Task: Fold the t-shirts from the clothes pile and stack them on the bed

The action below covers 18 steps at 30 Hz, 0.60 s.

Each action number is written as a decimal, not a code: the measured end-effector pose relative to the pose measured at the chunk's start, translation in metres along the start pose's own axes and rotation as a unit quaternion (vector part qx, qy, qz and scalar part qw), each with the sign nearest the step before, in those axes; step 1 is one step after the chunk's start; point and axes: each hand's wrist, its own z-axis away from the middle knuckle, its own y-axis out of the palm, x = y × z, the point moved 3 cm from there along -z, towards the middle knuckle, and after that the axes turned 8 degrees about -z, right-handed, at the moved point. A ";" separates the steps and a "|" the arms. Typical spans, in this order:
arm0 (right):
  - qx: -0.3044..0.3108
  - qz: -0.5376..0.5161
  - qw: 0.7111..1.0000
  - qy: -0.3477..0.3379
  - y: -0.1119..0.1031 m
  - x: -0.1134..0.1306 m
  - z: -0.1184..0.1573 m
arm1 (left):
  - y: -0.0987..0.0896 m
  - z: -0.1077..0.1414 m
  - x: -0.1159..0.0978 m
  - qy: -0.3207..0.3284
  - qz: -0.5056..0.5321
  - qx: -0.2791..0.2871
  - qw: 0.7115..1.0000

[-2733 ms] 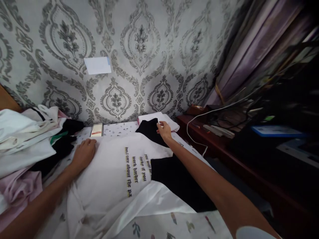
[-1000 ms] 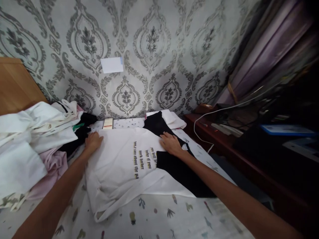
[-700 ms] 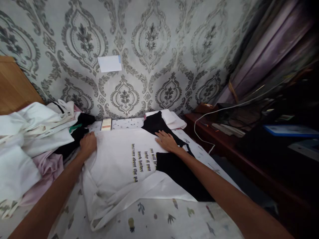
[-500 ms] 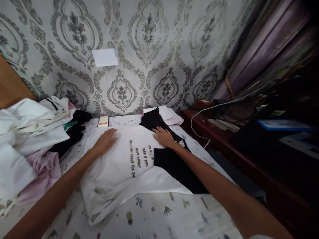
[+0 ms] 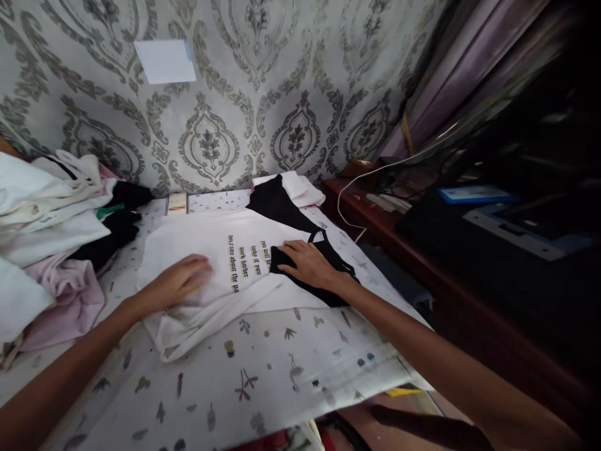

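A white T-shirt (image 5: 188,241) with black sleeves and black gothic lettering lies spread on a patterned bed sheet (image 5: 277,369), its neck end to the right. My right hand (image 5: 310,266) rests with fingers extended on the near black sleeve (image 5: 328,294), beside the lettering. Over the left part of the shirt is my left hand (image 5: 181,282), its fingers stretched out and slightly blurred; whether it touches the cloth I cannot tell. Folds bunch up along the shirt's near left edge, while the far black sleeve (image 5: 277,200) lies flat towards the wall.
A heap of clothes (image 5: 56,232) lies at the left. By the wall are a small box (image 5: 177,203) and a folded white cloth (image 5: 305,188). A dark red desk (image 5: 347,194) with a white cable (image 5: 342,216) stands at the right.
My right hand has moved from the middle of the shirt's neck end to the near black sleeve. My left hand has come nearer, towards the bunched edge. The view has tilted down.
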 end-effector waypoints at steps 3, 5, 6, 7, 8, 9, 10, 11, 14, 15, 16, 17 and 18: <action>0.070 0.007 0.997 0.025 -0.007 0.013 -0.003 | -0.005 0.025 -0.053 0.073 0.056 0.087 0.992; 0.110 0.012 0.992 0.057 -0.016 0.011 -0.012 | -0.005 0.045 -0.066 0.084 0.032 0.114 0.989; 0.123 0.019 0.990 0.072 -0.021 0.009 -0.016 | -0.003 0.055 -0.066 0.079 0.007 0.114 0.990; 0.133 0.029 0.987 0.083 -0.026 0.008 -0.019 | 0.000 0.064 -0.063 0.070 -0.022 0.106 0.992; 0.141 0.038 0.985 0.088 -0.031 0.008 -0.020 | 0.003 0.073 -0.058 0.058 -0.053 0.095 0.992; 0.145 0.044 0.985 0.085 -0.035 0.010 -0.020 | 0.007 0.082 -0.052 0.046 -0.083 0.083 0.992; 0.147 0.046 0.985 0.079 -0.039 0.013 -0.016 | 0.012 0.090 -0.045 0.034 -0.110 0.073 0.991; 0.147 0.043 0.986 0.073 -0.042 0.016 -0.011 | 0.017 0.099 -0.038 0.022 -0.131 0.064 0.989; 0.132 0.017 0.987 0.088 -0.057 0.028 0.020 | 0.028 0.123 -0.017 -0.005 -0.169 0.034 0.985; 0.126 0.003 0.987 0.099 -0.063 0.033 0.034 | 0.030 0.131 -0.010 -0.009 -0.175 0.018 0.984; 0.125 -0.013 0.986 0.107 -0.069 0.037 0.048 | 0.032 0.138 -0.002 -0.009 -0.179 0.005 0.984; 0.127 -0.030 0.985 0.111 -0.075 0.042 0.064 | 0.033 0.145 0.007 -0.015 -0.182 -0.012 0.983; 0.132 -0.047 0.984 0.113 -0.081 0.048 0.080 | 0.033 0.151 0.016 -0.020 -0.183 -0.026 0.983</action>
